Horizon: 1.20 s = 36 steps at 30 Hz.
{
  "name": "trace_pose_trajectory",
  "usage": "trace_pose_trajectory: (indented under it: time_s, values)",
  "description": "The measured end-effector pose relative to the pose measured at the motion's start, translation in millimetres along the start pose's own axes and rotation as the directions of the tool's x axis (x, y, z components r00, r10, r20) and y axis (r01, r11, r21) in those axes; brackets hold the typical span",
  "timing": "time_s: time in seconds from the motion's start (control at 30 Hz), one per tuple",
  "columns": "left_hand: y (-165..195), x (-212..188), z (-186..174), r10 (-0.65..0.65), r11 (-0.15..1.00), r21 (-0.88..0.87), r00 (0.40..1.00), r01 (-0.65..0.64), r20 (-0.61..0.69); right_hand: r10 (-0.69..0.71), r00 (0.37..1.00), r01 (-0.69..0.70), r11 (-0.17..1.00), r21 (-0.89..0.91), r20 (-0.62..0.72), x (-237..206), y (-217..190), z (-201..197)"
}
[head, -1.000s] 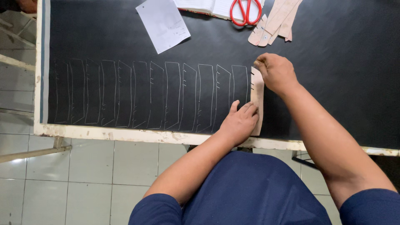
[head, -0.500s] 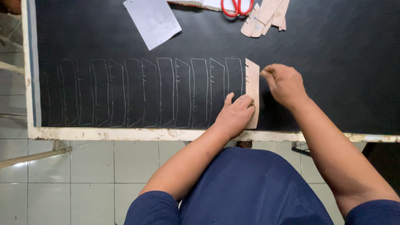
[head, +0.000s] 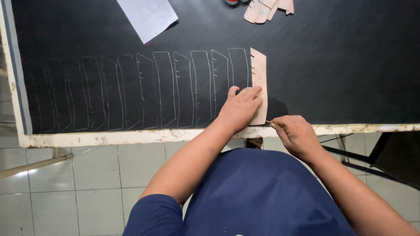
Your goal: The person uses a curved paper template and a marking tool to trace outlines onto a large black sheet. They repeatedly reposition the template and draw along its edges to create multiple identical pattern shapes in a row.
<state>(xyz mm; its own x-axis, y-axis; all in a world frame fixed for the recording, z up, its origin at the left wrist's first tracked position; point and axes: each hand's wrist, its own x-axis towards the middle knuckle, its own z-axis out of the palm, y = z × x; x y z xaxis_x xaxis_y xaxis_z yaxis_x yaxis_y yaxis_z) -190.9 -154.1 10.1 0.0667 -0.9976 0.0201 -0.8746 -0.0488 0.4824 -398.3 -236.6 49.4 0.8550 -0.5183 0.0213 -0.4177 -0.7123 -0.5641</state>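
- The left hand (head: 239,109) lies flat, fingers spread open, pressing down the lower part of a tan cardboard template (head: 259,83) that lies on the black sheet (head: 341,65).
- The template is a long, narrow strip running away from the person, with small notches along its left edge; its near end reaches almost to the front edge of the counter (head: 131,136).
- The right hand (head: 297,136) sits at that front edge, just right of the template's near end, fingers closed in a pinch around a thin marking stick (head: 274,124) whose tip points toward the template's bottom corner.
- To the left of the template, a row of chalk outlines (head: 166,89) of the same shape runs across the black sheet, fainter toward the far left.
- At the far side lie a white sheet of paper (head: 148,16) and a small pile of tan cardboard pieces (head: 267,8), well apart from both hands.
- A bit of something red (head: 232,1) shows at the top edge, too cut off to tell.
- No container shows anywhere on the counter.
- Pale floor tiles (head: 78,179) lie below the counter's edge.
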Motion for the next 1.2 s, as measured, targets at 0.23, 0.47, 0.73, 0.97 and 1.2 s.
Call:
trace_pose_trajectory:
  time_s: [0.23, 0.47, 0.73, 0.97, 1.2]
  values:
    - [-3, 5, -6, -0.011, 1.000, -0.017, 1.000, 0.011, 0.020, 0.032, 0.999, -0.033, 0.999, 0.020, 0.032, -6, -2, 1]
    - [-6, 13, -11, -0.008, 0.999, 0.034, 0.999, 0.006, 0.044, 0.077, 0.995, -0.078, 0.997, 0.016, 0.064, -8, -1, 1]
    - [-10, 19, -22, -0.048, 0.998, -0.044, 0.994, 0.052, 0.096, -0.104, 0.993, 0.101, 0.993, 0.052, 0.063, 3, -1, 20]
    - [-15, 21, -19, -0.043, 0.995, -0.092, 0.999, 0.043, 0.011, -0.118, 0.988, 0.109, 0.990, 0.090, 0.098, 13, -9, 20]
    - [-18, 25, -18, -0.049, 0.994, -0.101, 0.999, 0.051, 0.019, -0.131, 0.990, 0.134, 0.988, -0.081, 0.047, 37, -14, 15]
